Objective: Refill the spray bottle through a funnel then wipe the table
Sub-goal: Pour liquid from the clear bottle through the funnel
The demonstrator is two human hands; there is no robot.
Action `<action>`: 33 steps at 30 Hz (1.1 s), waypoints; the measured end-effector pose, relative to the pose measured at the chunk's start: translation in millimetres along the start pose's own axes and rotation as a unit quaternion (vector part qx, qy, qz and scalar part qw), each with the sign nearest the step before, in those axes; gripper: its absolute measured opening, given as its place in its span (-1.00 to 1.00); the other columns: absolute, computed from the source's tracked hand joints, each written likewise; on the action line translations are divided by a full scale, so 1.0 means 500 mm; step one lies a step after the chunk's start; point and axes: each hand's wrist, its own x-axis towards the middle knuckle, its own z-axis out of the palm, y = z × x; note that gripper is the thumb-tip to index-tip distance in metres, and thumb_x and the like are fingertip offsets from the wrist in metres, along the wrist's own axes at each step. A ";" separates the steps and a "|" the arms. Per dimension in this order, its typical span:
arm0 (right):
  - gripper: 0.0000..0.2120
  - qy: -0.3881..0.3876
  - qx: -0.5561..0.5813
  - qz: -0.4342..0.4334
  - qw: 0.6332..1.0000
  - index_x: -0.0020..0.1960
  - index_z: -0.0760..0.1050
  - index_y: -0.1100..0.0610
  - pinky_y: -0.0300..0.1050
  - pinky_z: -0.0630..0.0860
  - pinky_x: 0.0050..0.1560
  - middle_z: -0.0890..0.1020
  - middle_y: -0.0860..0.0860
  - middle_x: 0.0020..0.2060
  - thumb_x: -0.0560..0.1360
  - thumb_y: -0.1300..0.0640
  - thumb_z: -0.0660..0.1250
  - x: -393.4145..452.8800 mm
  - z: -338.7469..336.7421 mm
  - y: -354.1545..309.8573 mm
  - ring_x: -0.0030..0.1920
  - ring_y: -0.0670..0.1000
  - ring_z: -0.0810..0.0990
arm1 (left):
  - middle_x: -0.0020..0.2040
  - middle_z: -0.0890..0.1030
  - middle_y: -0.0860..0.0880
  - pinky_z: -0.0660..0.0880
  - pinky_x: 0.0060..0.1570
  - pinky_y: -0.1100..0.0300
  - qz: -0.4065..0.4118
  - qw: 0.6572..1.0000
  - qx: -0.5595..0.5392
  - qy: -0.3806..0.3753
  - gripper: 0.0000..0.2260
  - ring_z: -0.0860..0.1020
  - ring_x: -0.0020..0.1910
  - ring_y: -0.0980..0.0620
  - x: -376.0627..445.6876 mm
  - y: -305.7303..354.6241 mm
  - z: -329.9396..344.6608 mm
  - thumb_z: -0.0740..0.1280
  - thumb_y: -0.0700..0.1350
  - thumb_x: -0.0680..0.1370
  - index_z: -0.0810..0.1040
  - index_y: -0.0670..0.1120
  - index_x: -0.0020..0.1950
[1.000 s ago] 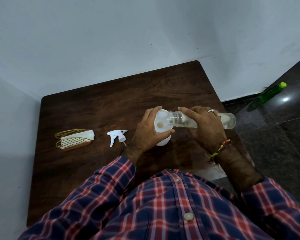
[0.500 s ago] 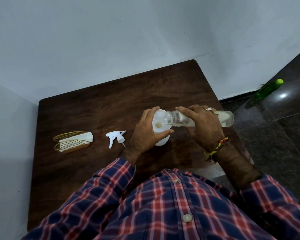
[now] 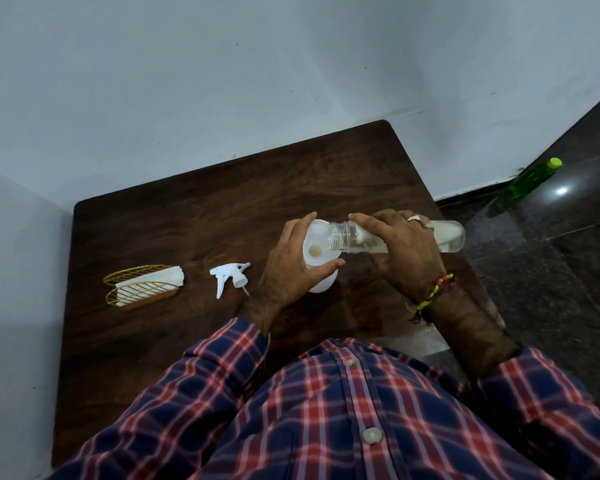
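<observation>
At frame centre, right hand grips a clear bottle lying sideways, mouth pointing left into the funnel the left hand clasps; dark wooden table, white walls.

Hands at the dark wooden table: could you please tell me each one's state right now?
Left hand: grips the white plastic funnel on the white spray bottle.
Right hand: grips the tilted clear plastic bottle, mouth over the funnel.
</observation>
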 end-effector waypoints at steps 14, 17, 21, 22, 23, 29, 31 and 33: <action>-0.37 -0.009 -0.003 0.006 1.000 0.39 0.40 -0.17 0.12 0.41 0.14 0.59 -0.02 0.11 0.36 0.11 0.46 0.001 0.000 0.002 0.10 0.12 0.56 | 0.43 0.34 0.02 0.36 0.21 0.21 0.001 1.000 -0.005 -0.012 -0.19 0.29 0.26 0.25 0.000 -0.002 0.001 0.45 0.31 0.35 0.29 0.00 0.49; -0.36 -0.006 0.000 0.005 1.000 0.39 0.41 -0.16 0.14 0.42 0.14 0.60 0.00 0.10 0.35 0.11 0.47 0.000 0.000 0.001 0.10 0.13 0.57 | 0.42 0.34 0.04 0.36 0.19 0.22 0.000 1.000 -0.003 -0.010 -0.20 0.30 0.25 0.26 0.000 -0.003 0.001 0.46 0.29 0.36 0.29 0.01 0.50; -0.35 0.002 -0.001 0.005 1.000 0.38 0.43 -0.14 0.14 0.43 0.13 0.61 0.00 0.09 0.34 0.14 0.49 -0.001 0.000 -0.001 0.09 0.14 0.57 | 0.43 0.34 0.03 0.37 0.18 0.20 -0.003 1.000 -0.005 -0.012 -0.17 0.33 0.27 0.21 -0.001 -0.001 0.000 0.46 0.29 0.36 0.25 0.01 0.52; -0.35 0.001 -0.001 0.005 1.000 0.38 0.43 -0.14 0.14 0.44 0.13 0.61 0.00 0.10 0.34 0.14 0.48 -0.001 -0.001 -0.001 0.09 0.14 0.57 | 0.43 0.33 0.02 0.36 0.18 0.20 -0.006 1.000 -0.002 -0.017 -0.16 0.35 0.30 0.17 -0.001 -0.001 0.000 0.46 0.29 0.36 0.24 0.01 0.53; -0.36 0.001 -0.001 0.005 1.000 0.38 0.43 -0.15 0.13 0.44 0.13 0.60 0.00 0.10 0.34 0.14 0.48 -0.001 -0.001 -0.001 0.09 0.14 0.57 | 0.44 0.32 0.02 0.35 0.19 0.20 -0.007 1.000 -0.001 -0.021 -0.15 0.35 0.32 0.14 -0.001 0.000 0.000 0.45 0.30 0.36 0.23 0.02 0.54; -0.35 0.008 -0.003 0.004 1.000 0.37 0.44 -0.14 0.14 0.42 0.15 0.61 0.00 0.09 0.33 0.15 0.49 -0.001 -0.002 -0.002 0.09 0.15 0.57 | 0.44 0.32 0.02 0.40 0.18 0.14 -0.010 1.000 -0.004 -0.027 -0.10 0.37 0.33 0.09 -0.002 -0.001 -0.002 0.47 0.33 0.30 0.24 0.03 0.54; -0.35 0.010 -0.002 0.004 1.000 0.37 0.45 -0.13 0.15 0.42 0.15 0.61 0.00 0.08 0.33 0.16 0.49 -0.002 -0.002 -0.002 0.09 0.15 0.57 | 0.44 0.31 0.03 0.40 0.17 0.14 -0.014 0.999 -0.005 -0.030 -0.08 0.36 0.32 0.11 -0.002 0.000 -0.003 0.48 0.33 0.28 0.24 0.04 0.53; -0.35 0.011 -0.001 0.003 1.000 0.37 0.45 -0.14 0.15 0.42 0.15 0.61 0.00 0.08 0.33 0.16 0.49 -0.002 -0.001 -0.002 0.09 0.15 0.57 | 0.43 0.31 0.03 0.40 0.16 0.15 -0.016 0.999 -0.006 -0.029 -0.09 0.34 0.29 0.16 -0.003 0.002 -0.003 0.49 0.33 0.28 0.24 0.04 0.52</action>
